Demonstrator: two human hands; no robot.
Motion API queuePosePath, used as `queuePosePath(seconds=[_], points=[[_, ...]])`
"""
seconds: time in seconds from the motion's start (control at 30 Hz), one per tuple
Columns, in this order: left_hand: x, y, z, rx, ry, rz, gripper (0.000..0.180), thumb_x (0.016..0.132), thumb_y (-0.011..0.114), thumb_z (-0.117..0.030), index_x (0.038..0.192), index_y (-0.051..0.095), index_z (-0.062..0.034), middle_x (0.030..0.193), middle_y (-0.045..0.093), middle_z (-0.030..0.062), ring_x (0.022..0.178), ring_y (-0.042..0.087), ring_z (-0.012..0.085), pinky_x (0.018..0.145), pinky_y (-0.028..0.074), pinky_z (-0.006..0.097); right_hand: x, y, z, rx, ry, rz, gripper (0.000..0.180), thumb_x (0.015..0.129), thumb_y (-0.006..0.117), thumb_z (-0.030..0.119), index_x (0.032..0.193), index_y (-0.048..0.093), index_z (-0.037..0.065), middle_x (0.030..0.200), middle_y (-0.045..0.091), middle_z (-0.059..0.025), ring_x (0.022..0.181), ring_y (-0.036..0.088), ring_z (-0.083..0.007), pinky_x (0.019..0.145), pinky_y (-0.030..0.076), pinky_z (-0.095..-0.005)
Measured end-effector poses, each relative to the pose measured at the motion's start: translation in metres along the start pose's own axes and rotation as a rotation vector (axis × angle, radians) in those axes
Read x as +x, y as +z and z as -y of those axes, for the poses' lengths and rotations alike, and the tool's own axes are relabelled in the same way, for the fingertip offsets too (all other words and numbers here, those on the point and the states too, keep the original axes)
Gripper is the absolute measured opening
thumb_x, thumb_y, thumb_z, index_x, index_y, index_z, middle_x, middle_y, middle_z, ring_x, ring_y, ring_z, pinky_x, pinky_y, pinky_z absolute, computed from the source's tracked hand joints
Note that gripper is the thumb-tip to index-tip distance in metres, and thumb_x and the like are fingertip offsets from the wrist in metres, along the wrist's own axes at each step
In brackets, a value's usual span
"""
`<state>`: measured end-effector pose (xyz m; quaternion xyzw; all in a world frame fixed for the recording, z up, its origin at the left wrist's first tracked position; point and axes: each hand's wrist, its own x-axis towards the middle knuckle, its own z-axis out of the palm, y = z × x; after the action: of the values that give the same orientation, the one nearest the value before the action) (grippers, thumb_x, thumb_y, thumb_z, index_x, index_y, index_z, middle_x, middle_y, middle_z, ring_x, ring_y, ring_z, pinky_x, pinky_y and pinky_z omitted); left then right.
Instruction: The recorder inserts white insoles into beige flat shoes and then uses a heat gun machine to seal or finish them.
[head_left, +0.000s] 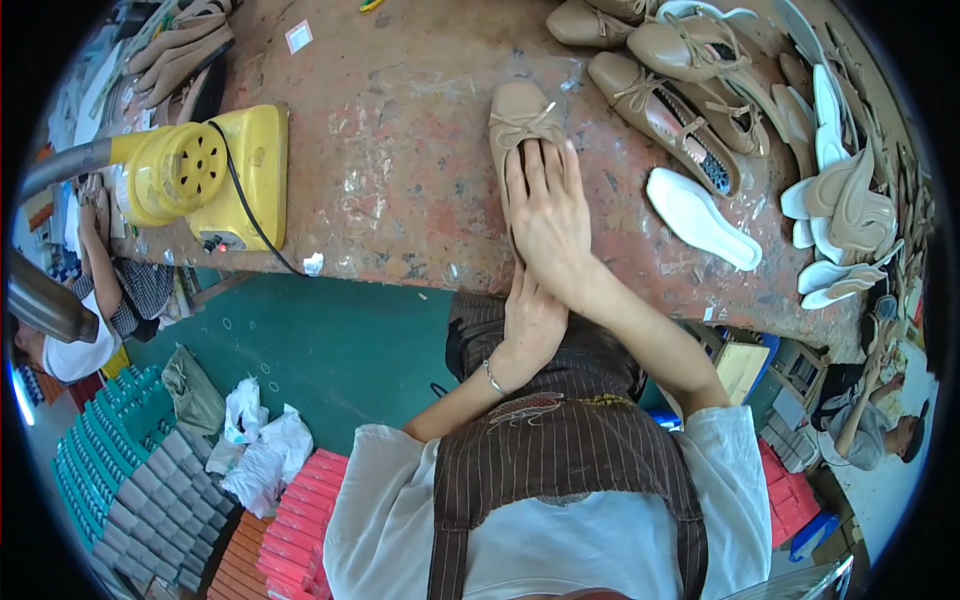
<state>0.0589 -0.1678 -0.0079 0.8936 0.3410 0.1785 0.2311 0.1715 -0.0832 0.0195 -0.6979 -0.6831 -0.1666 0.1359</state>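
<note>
A beige flat shoe (520, 98) with a bow lies on the worktable, toe pointing away from me. My right hand (552, 215) reaches into its opening, palm down, with fingers stretched out and slightly apart under the bow strap. At the heel, my left hand (535, 325) holds the shoe from the near side; its fingertips are partly hidden by my right hand. To the right lies a white insole (703, 218), apart from both hands. A matching beige shoe (665, 120) rests beyond that insole.
A yellow machine (240, 180) with a black cable stands at left. More beige shoes (685, 48) crowd the far right, beside a pile of insoles and beige pieces (850, 205). Brown shoes (185, 60) sit far left. Other people (85, 330) work beyond both sides.
</note>
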Motion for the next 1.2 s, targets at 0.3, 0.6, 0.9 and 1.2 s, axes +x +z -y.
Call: queuePosePath(seconds=[0.3, 0.6, 0.9, 1.2], points=[[0.029, -0.009, -0.010, 0.098, -0.021, -0.010, 0.057, 0.081, 0.072, -0.015, 0.128, 0.054, 0.0104, 0.126, 0.056, 0.0256, 0.121, 0.052, 0.0425, 0.102, 0.043, 0.050, 0.009, -0.006, -0.037, 0.180, -0.065, 0.212, 0.019, 0.083, 0.055, 0.008, 0.093, 0.069, 0.000, 0.088, 0.070, -0.0133, 0.100, 0.067, -0.0274, 0.118, 0.023, -0.0531], [0.068, -0.067, 0.060, 0.510, -0.291, -0.331, 0.025, 0.087, 0.067, -0.016, 0.107, 0.060, -0.0033, 0.121, 0.058, 0.0223, 0.114, 0.052, 0.0391, 0.096, 0.040, 0.049, -0.164, -0.086, -0.174, 0.161, 0.548, 0.175, 0.044, 0.082, 0.072, 0.012, 0.125, 0.063, 0.007, 0.130, 0.058, -0.0187, 0.123, 0.053, -0.0391, 0.105, 0.041, -0.0485], [0.193, 0.010, -0.066, -0.307, -0.316, 0.352, 0.068, 0.091, 0.063, -0.048, 0.136, 0.041, -0.0016, 0.078, 0.068, 0.0155, 0.074, 0.066, 0.0409, 0.069, 0.051, 0.050, -0.214, -0.117, -0.189, 0.273, 0.549, 0.278, 0.029, 0.085, 0.066, 0.004, 0.114, 0.063, 0.007, 0.085, 0.066, -0.0100, 0.075, 0.063, -0.0321, 0.073, 0.051, -0.0382], [0.156, -0.056, -0.014, -0.328, -0.200, 0.343, 0.016, 0.078, 0.057, -0.010, 0.092, 0.050, -0.0046, 0.074, 0.064, 0.0217, 0.073, 0.064, 0.0418, 0.066, 0.048, 0.049, -0.257, -0.194, -0.193, 1.999, 1.208, -0.259, 0.048, 0.084, 0.070, 0.023, 0.121, 0.060, -0.006, 0.103, 0.065, -0.0211, 0.092, 0.070, -0.0349, 0.074, 0.060, -0.0432]])
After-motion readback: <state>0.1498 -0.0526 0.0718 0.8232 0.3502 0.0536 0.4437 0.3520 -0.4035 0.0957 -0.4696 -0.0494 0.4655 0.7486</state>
